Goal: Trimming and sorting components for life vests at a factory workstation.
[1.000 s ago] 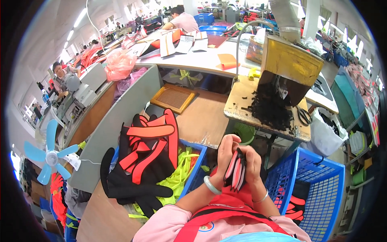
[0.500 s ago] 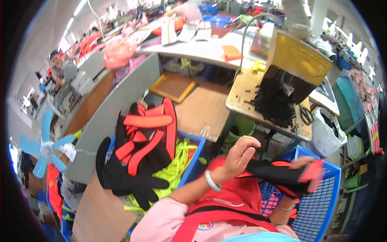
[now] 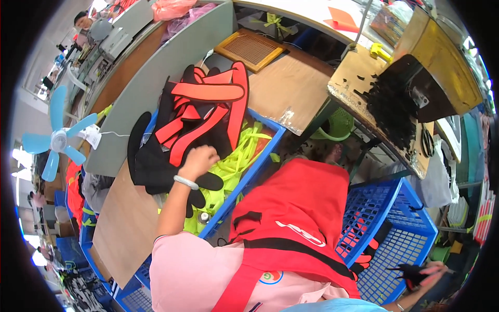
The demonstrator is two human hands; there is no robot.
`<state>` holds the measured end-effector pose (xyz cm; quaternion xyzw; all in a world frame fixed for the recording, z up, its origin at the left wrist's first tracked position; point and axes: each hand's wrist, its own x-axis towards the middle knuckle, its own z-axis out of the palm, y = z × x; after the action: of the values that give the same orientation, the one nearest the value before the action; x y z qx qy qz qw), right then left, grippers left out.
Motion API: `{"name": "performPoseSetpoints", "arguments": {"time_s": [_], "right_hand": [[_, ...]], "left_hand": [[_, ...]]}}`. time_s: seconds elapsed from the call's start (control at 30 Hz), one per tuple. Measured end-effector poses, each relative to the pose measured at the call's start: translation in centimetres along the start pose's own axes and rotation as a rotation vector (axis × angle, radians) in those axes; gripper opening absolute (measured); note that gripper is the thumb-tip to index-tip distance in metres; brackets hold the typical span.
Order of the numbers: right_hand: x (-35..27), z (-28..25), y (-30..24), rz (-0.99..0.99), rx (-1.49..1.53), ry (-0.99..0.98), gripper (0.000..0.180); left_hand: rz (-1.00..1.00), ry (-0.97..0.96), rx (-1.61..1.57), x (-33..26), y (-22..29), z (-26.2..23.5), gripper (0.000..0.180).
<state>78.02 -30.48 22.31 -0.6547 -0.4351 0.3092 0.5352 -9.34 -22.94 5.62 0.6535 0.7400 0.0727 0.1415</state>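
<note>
My left hand (image 3: 201, 160), with a pale bangle at the wrist, rests curled over a pile of black pieces (image 3: 155, 169) and red-orange strips (image 3: 208, 90). What its fingers pinch, if anything, is hidden. The pile lies on a blue crate (image 3: 267, 148) with loose yellow-green strips (image 3: 240, 162). At the lower right, my right hand (image 3: 430, 276) is closed on a small black and red fabric piece (image 3: 410, 274). It is beside the right rim of a blue basket (image 3: 408, 229), which has black and red pieces inside.
A red apron (image 3: 296, 203) covers my lap. Ahead right stands a worktable (image 3: 345, 78) with black scraps (image 3: 390, 104), scissors (image 3: 427, 143) and a yellowed box-like machine guard (image 3: 442, 57). A blue fan (image 3: 58, 140) stands left, beside a grey partition (image 3: 171, 78). A green bucket (image 3: 338, 125) sits beneath.
My left hand has moved left from over my lap onto the pile. The right hand has carried the black and red piece down and right, past the basket. The view has tilted downward.
</note>
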Motion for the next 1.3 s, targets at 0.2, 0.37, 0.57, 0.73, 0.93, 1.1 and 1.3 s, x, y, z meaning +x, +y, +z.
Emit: {"name": "performPoseSetpoints", "arguments": {"time_s": [0.2,0.37,0.57,0.73,0.93,1.1,1.3], "right_hand": [[-1.8,1.6,15.7,0.212,-0.594,-0.013,0.06],[-3.3,-1.3,27.6,0.453,-0.507,-0.202,0.052],[-5.2,2.2,28.6,0.557,-0.705,-0.358,0.047],[-6.0,7.2,25.8,0.529,-0.529,-0.378,0.038],[-4.9,19.5,13.6,0.194,-1.036,-0.524,0.029],[0.8,37.9,-1.4,-0.5,-0.88,-0.611,0.018],[-4.9,59.0,-12.5,-0.98,-0.633,-0.94,0.057]], "left_hand": [[-0.1,0.649,-0.327,7.2,-4.5,0.0,0.024],[-0.839,0.621,-1.161,15.6,-7.5,1.7,0.045],[-0.962,0.796,-0.885,20.1,-10.4,1.1,0.087],[-1.021,0.997,-0.975,22.2,-10.2,2.7,0.083],[-0.546,1.124,-0.904,16.8,-3.2,3.9,0.052],[-0.124,0.921,-1.296,9.5,12.7,3.1,0.026],[0.354,0.782,-1.028,5.1,22.1,7.4,0.035]]}}
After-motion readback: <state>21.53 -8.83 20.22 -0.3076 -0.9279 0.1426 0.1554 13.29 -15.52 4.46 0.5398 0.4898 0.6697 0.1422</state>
